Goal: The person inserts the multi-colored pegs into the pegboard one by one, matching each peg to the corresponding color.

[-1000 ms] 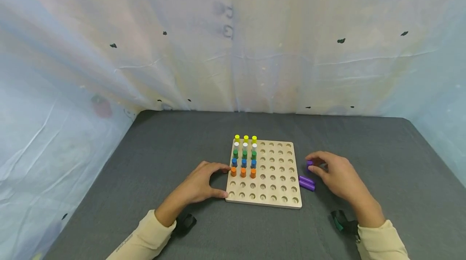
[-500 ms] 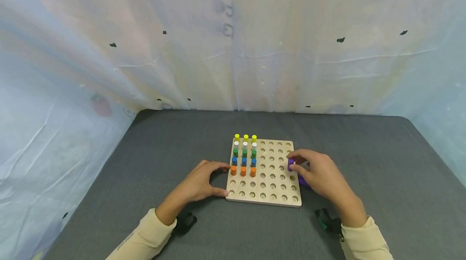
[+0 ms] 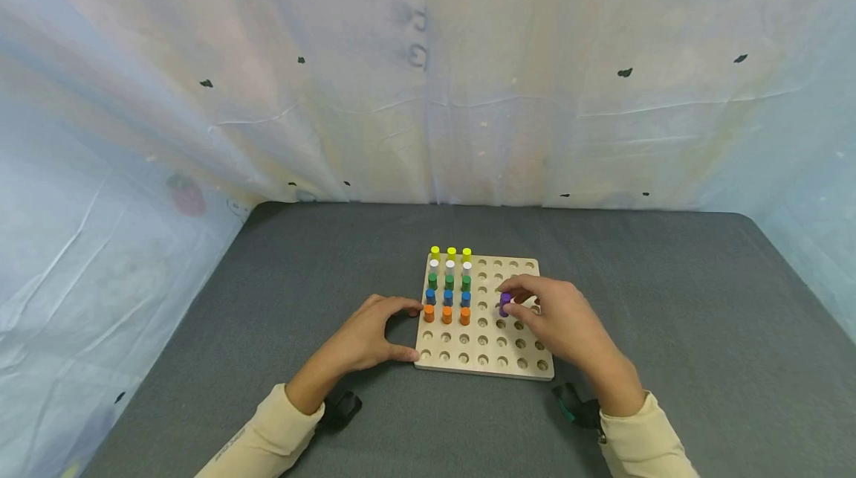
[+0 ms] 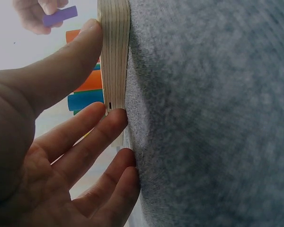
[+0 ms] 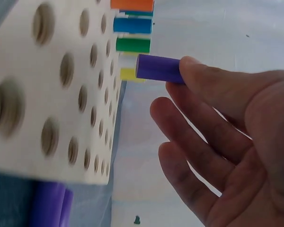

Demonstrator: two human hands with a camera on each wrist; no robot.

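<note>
A pale wooden pegboard (image 3: 473,350) lies on the dark cloth. Its left columns hold upright pegs in rows of three: yellow (image 3: 451,251), white (image 3: 450,267), green (image 3: 449,282), blue (image 3: 448,299) and orange (image 3: 446,314). My right hand (image 3: 562,318) pinches a purple peg (image 3: 504,304) between thumb and index finger, above the board's right half. In the right wrist view this purple peg (image 5: 156,68) is clear of the holes. At the board's left edge, my left hand (image 3: 364,337) touches the side with its thumb and fingertips, the fingers fairly straight.
More purple pegs (image 5: 49,203) lie beside the board's right edge, seen in the right wrist view and hidden by my hand in the head view. Grey cloth (image 3: 709,314) covers the table. A pale curtain (image 3: 508,91) hangs behind it.
My right hand has carried the purple peg leftward from beside the board to above its right half, over the purple pegs still lying there. My left hand has stayed at the left edge.
</note>
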